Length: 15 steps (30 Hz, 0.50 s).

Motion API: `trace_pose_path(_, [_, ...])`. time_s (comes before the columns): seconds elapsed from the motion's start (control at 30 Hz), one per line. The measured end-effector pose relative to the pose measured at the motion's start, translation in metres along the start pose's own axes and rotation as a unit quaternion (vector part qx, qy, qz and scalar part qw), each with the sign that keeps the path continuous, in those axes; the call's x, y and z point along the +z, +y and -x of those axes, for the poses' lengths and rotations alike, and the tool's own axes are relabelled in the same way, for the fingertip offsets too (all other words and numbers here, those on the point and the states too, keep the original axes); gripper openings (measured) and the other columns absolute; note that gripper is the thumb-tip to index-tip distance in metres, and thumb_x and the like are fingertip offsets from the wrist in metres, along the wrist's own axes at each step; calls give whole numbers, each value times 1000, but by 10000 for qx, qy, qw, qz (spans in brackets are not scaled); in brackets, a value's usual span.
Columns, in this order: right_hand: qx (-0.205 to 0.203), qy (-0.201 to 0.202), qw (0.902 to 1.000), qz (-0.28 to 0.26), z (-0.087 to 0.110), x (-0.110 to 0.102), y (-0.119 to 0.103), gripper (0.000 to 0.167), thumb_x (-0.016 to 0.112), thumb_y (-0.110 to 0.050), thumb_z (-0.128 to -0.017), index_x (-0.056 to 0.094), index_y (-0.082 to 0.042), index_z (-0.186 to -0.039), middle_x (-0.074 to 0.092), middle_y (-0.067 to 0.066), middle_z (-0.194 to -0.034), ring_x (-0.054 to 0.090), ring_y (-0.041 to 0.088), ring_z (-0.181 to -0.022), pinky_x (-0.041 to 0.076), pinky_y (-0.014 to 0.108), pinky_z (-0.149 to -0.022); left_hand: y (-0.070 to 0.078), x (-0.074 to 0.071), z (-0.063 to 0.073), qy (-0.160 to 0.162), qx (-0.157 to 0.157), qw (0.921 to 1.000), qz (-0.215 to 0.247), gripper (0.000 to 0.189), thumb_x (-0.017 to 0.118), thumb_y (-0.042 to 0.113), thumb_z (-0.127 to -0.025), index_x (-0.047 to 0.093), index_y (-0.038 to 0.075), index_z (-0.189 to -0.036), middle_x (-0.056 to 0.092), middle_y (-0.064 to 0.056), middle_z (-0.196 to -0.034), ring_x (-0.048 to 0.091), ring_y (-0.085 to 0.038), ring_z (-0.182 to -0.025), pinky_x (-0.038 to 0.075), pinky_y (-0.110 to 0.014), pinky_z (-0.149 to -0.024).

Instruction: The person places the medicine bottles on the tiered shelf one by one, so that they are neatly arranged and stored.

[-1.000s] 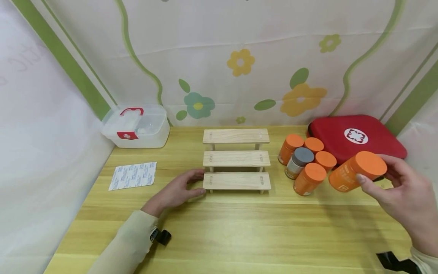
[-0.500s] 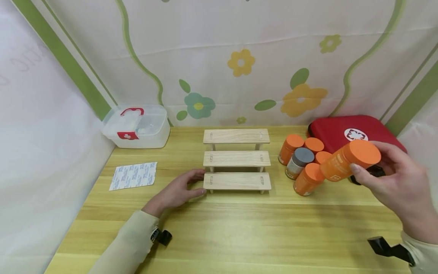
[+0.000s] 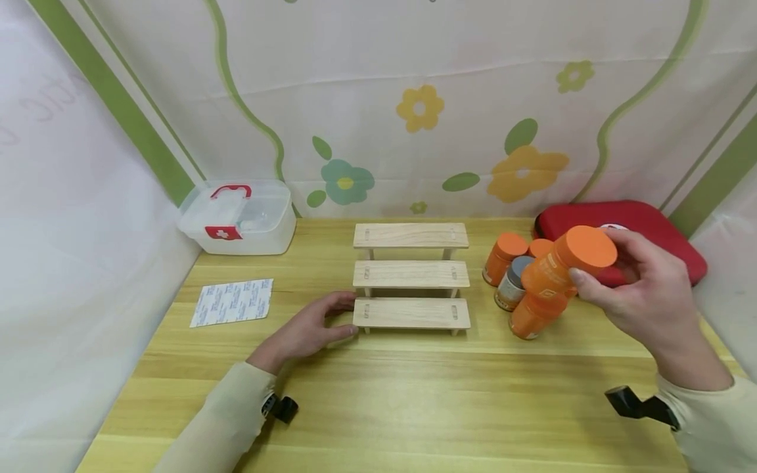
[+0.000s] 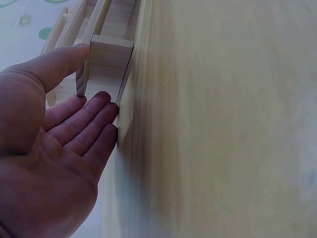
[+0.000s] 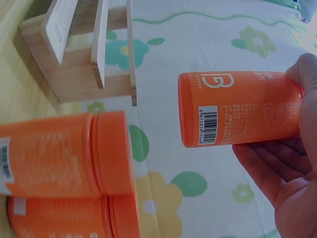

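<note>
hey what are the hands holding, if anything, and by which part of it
The right hand holds an orange bottle near its cap; the left hand grips nothing, its fingers at the wooden stand.

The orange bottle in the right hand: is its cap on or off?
On. In the head view, the orange cap covers the top of the orange bottle held in the right hand.

The right hand (image 3: pixel 653 289) holds a tilted orange bottle (image 3: pixel 564 261); the left hand (image 3: pixel 304 332) touches a three-tier wooden rack (image 3: pixel 412 274).
</note>
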State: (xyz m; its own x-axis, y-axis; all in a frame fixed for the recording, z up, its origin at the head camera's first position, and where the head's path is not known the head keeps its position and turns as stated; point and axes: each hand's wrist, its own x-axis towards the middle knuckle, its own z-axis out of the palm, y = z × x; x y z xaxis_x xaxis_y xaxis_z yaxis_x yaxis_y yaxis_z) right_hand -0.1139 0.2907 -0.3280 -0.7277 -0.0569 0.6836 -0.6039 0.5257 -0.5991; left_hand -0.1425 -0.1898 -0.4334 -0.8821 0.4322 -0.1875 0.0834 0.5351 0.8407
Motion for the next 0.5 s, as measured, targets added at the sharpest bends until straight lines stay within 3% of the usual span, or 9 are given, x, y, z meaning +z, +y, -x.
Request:
trace_pose_path(0.27, [-221,-277,9993,115,-15,16,-4,61,81,22,-65,68,16,-124,67,-26,-116,64,-7,-100,52,1,-90,1,0,0,-6,10,10000,-28,67,79,29,-101,50,12,-159,61,-9,-155,53,-34,-149,36,-59,-130])
trace_pose_path(0.5, [-315,-412,9983,-257,-25,31,-3,59,80,21,-64,69,15,-123,72,-21,-113,69,-7,-93,54,2,-85,1,0,-1,1,30,10000,-46,65,79,27,-101,51,13,-157,63,-8,-154,54,-33,-149,37,-58,-130])
